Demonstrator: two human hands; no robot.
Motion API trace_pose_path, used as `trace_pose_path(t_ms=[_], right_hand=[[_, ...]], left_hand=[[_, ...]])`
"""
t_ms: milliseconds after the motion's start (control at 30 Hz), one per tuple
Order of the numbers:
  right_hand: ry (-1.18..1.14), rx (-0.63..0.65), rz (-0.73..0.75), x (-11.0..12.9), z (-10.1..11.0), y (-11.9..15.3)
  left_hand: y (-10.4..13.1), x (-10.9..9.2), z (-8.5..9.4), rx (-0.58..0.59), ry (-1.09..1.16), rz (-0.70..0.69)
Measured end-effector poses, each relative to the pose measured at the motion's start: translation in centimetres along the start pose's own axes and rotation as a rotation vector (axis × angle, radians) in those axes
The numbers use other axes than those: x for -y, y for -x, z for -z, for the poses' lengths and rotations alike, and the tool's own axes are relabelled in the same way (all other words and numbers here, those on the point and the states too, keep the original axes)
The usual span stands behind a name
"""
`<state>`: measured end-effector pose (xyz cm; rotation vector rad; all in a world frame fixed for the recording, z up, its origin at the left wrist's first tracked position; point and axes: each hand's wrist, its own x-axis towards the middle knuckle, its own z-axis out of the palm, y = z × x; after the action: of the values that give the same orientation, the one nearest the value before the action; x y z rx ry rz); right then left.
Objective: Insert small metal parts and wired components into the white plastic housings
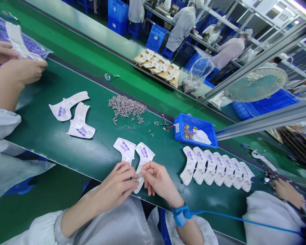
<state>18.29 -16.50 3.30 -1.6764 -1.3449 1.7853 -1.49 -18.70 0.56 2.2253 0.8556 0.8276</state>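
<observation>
Centrally, we have a white shell (143,152) at the bench's near edge; our left hand (117,185) lies over its lower part, grip unclear; our right hand (158,178) presses thumb and forefinger together there, anything between them too small to tell; a second shell (124,148) sits just left. We note a blue bin (195,142) holding small metal parts (187,132), yellow pieces (194,129) and crumpled white material (202,137); beyond, a clear bag (201,69) holds dark bits (188,85).
</observation>
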Motion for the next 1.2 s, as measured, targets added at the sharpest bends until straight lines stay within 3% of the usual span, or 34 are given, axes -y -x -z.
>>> trace_pose_path(t_ms=[200, 333, 500, 600, 700, 867, 967, 1067, 1200], right_hand=[[0.121, -0.016, 0.037, 0.0, -0.2, 0.4], [0.288, -0.072, 0.175, 1.4, 1.7, -0.7], [0.674, -0.448, 0.554, 4.5, 5.4, -6.3], [0.922, -0.449, 0.541, 6.2, 6.2, -9.8], [1.026, -0.399, 0.469, 7.3, 6.2, -11.8], [0.955, -0.329, 0.484, 8.3, 5.9, -11.3], [0.587, -0.181, 0.527, 8.8, 4.6, -9.1], [0.256, -0.009, 0.556, 9.5, 2.6, -6.4], [0.184, -0.012, 0.551, 9.7, 1.1, -4.2]], left_hand=[[-0.1, 0.3, 0.4, 0.044, 0.032, -0.008], [-0.3, 0.6, 0.8, 0.079, 0.055, -0.01], [-1.2, 0.6, 0.1, 0.066, 0.061, -0.007], [-1.7, 0.5, -0.6, 0.025, 0.057, -0.026], [-1.8, 0.4, -0.6, -0.081, 0.078, -0.032], [-2.3, 1.4, 1.7, -0.337, 0.141, 0.124], [-3.7, 2.2, 3.3, -0.452, 0.18, 0.249], [-5.4, 2.4, 4.4, -0.453, 0.185, 0.3], [-6.4, 2.0, 4.7, -0.413, 0.105, 0.232]])
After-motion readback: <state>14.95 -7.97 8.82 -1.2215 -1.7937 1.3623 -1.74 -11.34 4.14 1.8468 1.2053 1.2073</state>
